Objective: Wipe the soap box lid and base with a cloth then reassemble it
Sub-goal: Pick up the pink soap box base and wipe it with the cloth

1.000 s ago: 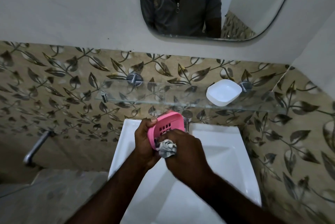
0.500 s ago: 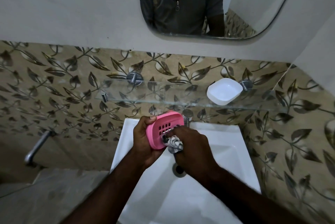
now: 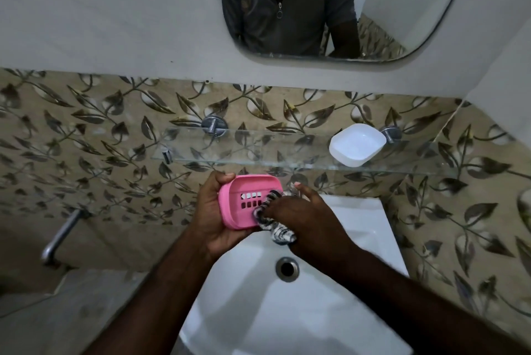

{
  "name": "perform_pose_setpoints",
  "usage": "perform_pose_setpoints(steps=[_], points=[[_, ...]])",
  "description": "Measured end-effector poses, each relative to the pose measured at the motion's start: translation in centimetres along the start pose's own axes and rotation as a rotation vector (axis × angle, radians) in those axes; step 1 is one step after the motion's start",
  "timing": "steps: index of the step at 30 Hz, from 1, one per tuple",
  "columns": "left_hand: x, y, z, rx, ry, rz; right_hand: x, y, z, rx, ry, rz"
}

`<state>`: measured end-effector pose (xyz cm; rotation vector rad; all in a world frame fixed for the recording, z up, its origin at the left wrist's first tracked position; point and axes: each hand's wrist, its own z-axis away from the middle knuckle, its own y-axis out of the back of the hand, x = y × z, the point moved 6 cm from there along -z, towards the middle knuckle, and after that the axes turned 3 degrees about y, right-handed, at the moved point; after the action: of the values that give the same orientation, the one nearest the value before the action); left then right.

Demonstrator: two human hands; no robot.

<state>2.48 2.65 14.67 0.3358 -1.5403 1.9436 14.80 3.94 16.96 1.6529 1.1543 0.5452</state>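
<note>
The pink slotted plastic soap box half point(image 3: 247, 201), most likely the base, is held in the air over the white ceramic basin point(image 3: 301, 320), just below the clear glass shelf point(image 3: 258, 152). Compared with a second ago it has tipped so that its hollow inside faces the camera more fully, and the black-and-white striped cloth point(image 3: 280, 233) has travelled from the near rim up across the rows of drain slots. I read that as the wipe now working the inner floor of this half and not its edge. This half is well under way, but reassembly is still to come. The left hand point(image 3: 211, 219) cups the pink half from the left and below, thumb hooked over its far top corner, gripping it firmly. The right hand point(image 3: 300, 218) comes in from the right, clutches the bunched cloth and presses it into the tray, with one finger stretched out past the far end. The white rounded plastic soap box half point(image 3: 357, 144), presumably the lid, lies open side up at the right end of the shelf, well apart from both hands.
</note>
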Motion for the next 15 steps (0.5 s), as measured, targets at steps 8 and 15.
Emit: perform_pose_setpoints(steps=[8,15], points=[[-1.8,0.2,-0.4,0.069,-0.032,-0.021,0.0,0.5,0.1,0.202,-0.328,-0.289],[-2.7,0.1,-1.0,0.193,-0.252,-0.162,-3.2,0.5,-1.0,0.259,-0.476,-0.709]])
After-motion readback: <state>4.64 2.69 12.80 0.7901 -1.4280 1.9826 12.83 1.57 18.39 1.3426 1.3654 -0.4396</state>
